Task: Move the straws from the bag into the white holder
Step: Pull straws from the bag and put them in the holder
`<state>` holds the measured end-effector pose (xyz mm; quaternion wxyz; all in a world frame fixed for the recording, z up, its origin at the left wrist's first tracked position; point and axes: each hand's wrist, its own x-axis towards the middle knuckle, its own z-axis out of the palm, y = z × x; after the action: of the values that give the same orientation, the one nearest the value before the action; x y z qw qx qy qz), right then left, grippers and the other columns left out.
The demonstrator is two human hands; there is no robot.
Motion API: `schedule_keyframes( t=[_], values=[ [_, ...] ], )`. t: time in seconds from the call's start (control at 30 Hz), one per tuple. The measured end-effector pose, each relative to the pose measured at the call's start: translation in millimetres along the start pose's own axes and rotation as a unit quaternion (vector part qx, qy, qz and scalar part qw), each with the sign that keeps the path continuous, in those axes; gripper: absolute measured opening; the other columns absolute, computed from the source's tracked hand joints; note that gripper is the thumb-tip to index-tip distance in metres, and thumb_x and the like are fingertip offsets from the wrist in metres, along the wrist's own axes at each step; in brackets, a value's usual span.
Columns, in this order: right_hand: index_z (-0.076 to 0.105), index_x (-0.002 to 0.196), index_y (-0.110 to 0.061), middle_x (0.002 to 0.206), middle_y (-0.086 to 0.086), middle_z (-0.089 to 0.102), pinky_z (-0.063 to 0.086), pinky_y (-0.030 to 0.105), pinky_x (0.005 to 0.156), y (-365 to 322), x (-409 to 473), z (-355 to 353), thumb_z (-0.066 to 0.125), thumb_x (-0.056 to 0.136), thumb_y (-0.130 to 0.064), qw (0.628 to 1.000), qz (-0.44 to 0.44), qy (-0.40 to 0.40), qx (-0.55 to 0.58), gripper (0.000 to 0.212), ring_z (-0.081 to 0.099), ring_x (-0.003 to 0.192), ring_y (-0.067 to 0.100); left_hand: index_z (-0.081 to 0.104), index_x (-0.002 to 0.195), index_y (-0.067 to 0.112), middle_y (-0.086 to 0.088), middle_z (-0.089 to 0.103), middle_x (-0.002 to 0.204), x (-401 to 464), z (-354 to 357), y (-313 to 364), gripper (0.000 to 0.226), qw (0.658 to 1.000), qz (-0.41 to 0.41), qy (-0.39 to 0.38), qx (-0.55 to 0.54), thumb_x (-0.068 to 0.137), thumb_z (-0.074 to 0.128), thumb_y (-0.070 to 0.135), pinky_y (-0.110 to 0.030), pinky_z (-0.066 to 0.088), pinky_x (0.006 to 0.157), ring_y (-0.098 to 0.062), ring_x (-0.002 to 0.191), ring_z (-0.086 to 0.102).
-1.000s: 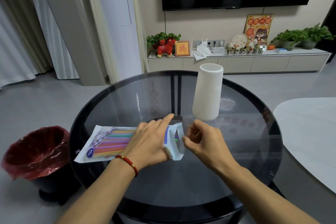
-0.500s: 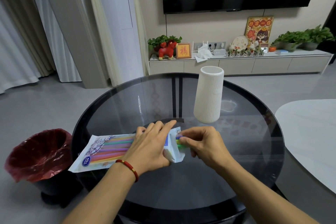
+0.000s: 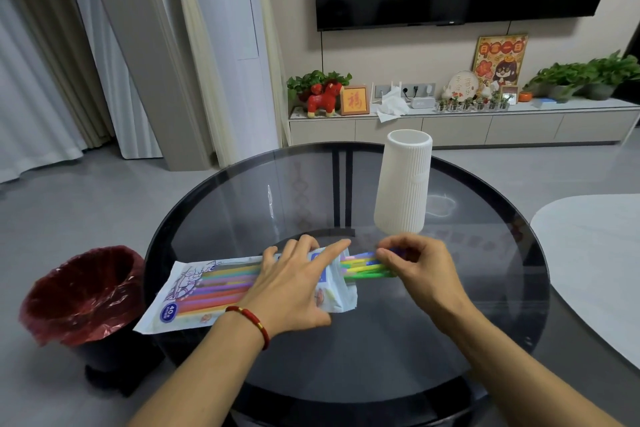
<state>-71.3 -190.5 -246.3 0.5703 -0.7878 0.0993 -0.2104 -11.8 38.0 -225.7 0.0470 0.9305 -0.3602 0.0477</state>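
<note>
- Green, yellow and purple straws (image 3: 363, 265): a small bunch, partly out of the bag's open end, pinched at its free end by the right hand (image 3: 420, 265); fingers curled shut around the tips, thumb underneath.
- Left hand (image 3: 294, 282): lies flat, fingers spread, pressing on the bag (image 3: 207, 291) close to its mouth; it grips nothing, only pins the bag down.
- Bag: white printed plastic with a clear window, lying flat on the table at about 8 o'clock from the table's centre, mouth pointing toward 3 o'clock. Through the window show many more straws in orange, pink, purple and green, lying side by side lengthwise.
- White holder (image 3: 403, 187): tall ribbed cylinder, upright, open top, at 12 o'clock from the right hand and near it. No straw shows above its rim; the inside is hidden.
- Table (image 3: 346, 357): round, dark glass.
- Progress, as judged: early. First bunch apparently only part-drawn; nothing yet visibly in the holder; most of the bag's contents left to move.
- Red-lined bin (image 3: 81, 295): on the floor at 9 o'clock, off the table.
</note>
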Motion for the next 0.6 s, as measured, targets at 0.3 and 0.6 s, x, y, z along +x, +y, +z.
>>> schedule_keyframes(
  t=[0.3, 0.6],
  values=[
    [0.081, 0.09, -0.008, 0.085, 0.012, 0.08, 0.062, 0.024, 0.066, -7, -5, -7, 0.081, 0.087, -0.002, 0.995, 0.04, -0.048, 0.082, 0.007, 0.07, 0.072, 0.012, 0.027, 0.143, 0.053, 0.011, 0.043, 0.136, 5, 2, 16, 0.061, 0.996, -0.058, -0.004, -0.069, 0.087, 0.029, 0.076, -0.062, 0.016, 0.116, -0.017, 0.129, 0.041],
    [0.084, 0.084, -0.018, 0.08, 0.002, 0.077, 0.057, 0.018, 0.061, 3, 5, -45, 0.079, 0.086, -0.006, 0.955, 0.092, -0.003, 0.281, 0.013, 0.074, 0.072, 0.01, 0.043, 0.13, 0.046, 0.008, 0.043, 0.131, 7, 4, 13, 0.042, 0.995, -0.081, -0.032, -0.057, 0.089, 0.043, 0.054, -0.067, 0.016, 0.113, -0.02, 0.123, 0.043]
  ],
)
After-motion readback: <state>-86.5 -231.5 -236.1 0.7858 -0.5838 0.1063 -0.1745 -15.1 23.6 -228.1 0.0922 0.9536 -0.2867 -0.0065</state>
